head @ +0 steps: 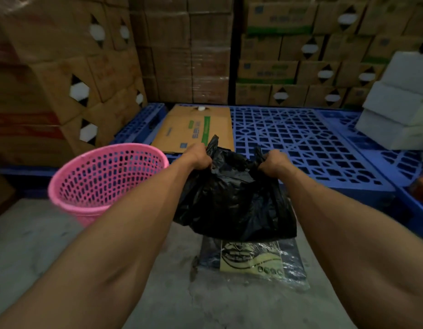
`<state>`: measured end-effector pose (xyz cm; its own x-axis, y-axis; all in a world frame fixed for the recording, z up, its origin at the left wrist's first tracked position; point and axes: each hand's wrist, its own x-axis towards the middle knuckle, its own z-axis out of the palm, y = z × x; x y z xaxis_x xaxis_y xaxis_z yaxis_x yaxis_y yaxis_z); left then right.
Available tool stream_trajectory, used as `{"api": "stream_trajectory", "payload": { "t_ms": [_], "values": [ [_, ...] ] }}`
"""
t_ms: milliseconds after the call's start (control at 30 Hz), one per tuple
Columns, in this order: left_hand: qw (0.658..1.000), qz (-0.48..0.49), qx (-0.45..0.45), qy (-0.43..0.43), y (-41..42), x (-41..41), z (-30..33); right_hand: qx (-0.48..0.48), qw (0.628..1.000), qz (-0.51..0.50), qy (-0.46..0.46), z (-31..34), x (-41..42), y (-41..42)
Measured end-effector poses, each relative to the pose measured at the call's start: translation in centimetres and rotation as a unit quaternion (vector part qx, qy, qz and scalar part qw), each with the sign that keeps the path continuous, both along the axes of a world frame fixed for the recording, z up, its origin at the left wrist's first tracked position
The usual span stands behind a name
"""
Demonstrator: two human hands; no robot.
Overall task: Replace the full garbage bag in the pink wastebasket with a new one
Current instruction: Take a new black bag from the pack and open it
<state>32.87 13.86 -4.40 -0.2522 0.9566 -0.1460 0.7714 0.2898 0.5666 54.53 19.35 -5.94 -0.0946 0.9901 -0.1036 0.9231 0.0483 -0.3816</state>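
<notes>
The pink wastebasket (pixel 106 179) stands on the concrete floor at the left, with no liner visible inside its perforated wall. To its right a bulging black garbage bag (pixel 234 203) hangs above the floor. My left hand (pixel 198 157) grips its left handle and my right hand (pixel 274 162) grips its right handle, both closed tight. Directly below the bag lies a clear packet of new black bags (pixel 253 262) with a yellow label, flat on the floor.
Blue plastic pallets (pixel 300 138) stretch across the floor ahead, with a flattened cardboard box (pixel 193 129) lying on them. Stacked cartons (pixel 63 74) wall in the left and back. White packages (pixel 400 110) are piled at the right.
</notes>
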Motion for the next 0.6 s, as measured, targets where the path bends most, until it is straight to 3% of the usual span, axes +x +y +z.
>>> {"api": "stream_trajectory", "payload": {
  "t_ms": [133, 333, 600],
  "values": [
    [1.0, 0.016, 0.02, 0.009, -1.6, -3.0, 6.4, 0.018, 0.998, 0.059, -0.011, 6.9, -3.7, 0.1],
    [0.992, 0.077, 0.049, 0.084, -5.8, -8.6, 15.2, 0.006, 0.986, 0.145, 0.078, 15.8, -10.4, -1.1],
    [0.98, 0.129, 0.005, 0.154, -10.6, -16.9, 16.6, -0.004, 0.969, 0.218, 0.12, 16.5, -19.4, -3.5]
  ]
}}
